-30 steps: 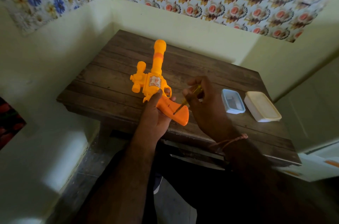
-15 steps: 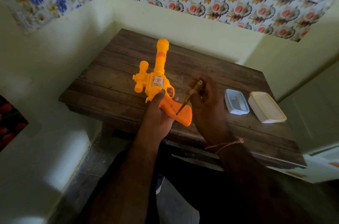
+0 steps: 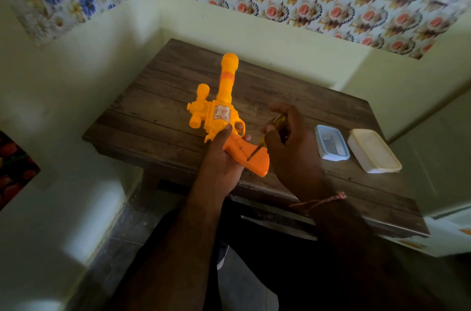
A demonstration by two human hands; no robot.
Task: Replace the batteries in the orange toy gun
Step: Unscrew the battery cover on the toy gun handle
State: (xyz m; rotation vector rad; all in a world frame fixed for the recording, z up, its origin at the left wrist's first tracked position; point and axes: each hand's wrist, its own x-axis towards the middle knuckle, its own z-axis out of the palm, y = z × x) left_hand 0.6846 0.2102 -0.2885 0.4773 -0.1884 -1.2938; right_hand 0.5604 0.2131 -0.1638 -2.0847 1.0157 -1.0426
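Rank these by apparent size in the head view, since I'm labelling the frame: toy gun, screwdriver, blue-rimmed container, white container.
1. toy gun, largest, though held nearer the camera.
2. white container and blue-rimmed container: close; the white looks slightly bigger.
3. screwdriver, smallest, partly hidden in the right hand.

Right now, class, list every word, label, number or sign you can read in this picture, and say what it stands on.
None can be read.
Sticker on the side of the orange toy gun: a pale printed picture, too blurred to read.
Clear container on the wooden table: something pale inside, no legible text.
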